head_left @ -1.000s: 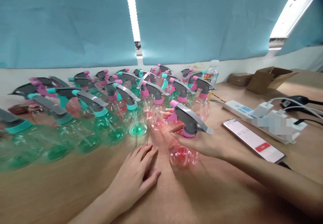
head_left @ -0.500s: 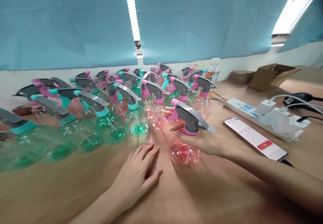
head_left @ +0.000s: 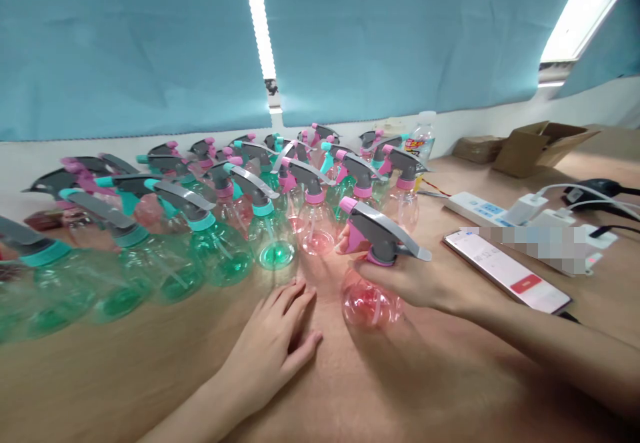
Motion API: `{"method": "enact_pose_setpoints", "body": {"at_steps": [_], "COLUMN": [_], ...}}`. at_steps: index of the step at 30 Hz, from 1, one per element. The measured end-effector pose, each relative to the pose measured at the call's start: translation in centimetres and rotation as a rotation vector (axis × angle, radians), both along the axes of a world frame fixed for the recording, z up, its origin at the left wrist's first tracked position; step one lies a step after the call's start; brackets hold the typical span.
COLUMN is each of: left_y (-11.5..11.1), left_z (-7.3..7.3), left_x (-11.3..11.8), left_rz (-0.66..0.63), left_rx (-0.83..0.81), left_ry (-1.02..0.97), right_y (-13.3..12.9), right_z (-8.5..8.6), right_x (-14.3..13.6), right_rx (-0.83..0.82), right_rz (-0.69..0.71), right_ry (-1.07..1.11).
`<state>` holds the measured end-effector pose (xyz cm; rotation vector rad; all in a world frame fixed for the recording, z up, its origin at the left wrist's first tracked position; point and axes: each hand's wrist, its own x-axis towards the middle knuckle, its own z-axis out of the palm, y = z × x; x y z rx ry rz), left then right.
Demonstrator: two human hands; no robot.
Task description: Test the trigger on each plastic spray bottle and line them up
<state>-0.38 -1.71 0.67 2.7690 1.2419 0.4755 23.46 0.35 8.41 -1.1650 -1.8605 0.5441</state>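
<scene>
A pink spray bottle with a grey and pink trigger head stands upright on the table in front of me. My right hand is wrapped around its neck from the right, with fingertips showing beside the pink trigger. My left hand lies palm down on the table, fingers stretched out and holding nothing. Just beyond it is a green spray bottle with a turquoise collar. Behind the held bottle, another pink spray bottle stands close by.
Several green and pink spray bottles fill the left and back of the table, among them a green one. To the right lie a phone and a white power strip with cables. An open cardboard box and a clear plastic bottle stand farther back.
My right hand and the pink spray bottle have shifted slightly to the right. The left hand stays flat in the same place.
</scene>
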Motion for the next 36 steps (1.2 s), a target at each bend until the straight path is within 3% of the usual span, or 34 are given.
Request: {"method": "enact_pose_setpoints", "body": {"at_steps": [4,8,22,36], "left_y": [-0.1,0.0,0.1,0.0], "left_z": [0.0,-0.1,-0.2,-0.1], "left_x": [0.0,0.0,-0.2,0.0], "left_rz": [-0.006,-0.004,-0.004,0.003], "left_rx": [-0.003,-0.002,0.007,0.014], "left_ry": [-0.003,0.011,0.010,0.011], "right_y": [-0.2,-0.1,0.4,0.3], "right_z": [0.9,1.1,-0.3,0.2], "right_x": [0.0,0.0,0.8,0.7], "right_rx": [-0.094,-0.134,-0.181,-0.239], "right_rz": [-0.034,-0.030,0.059,0.056], "right_ry": [-0.116,-0.082,0.008,-0.016]}}
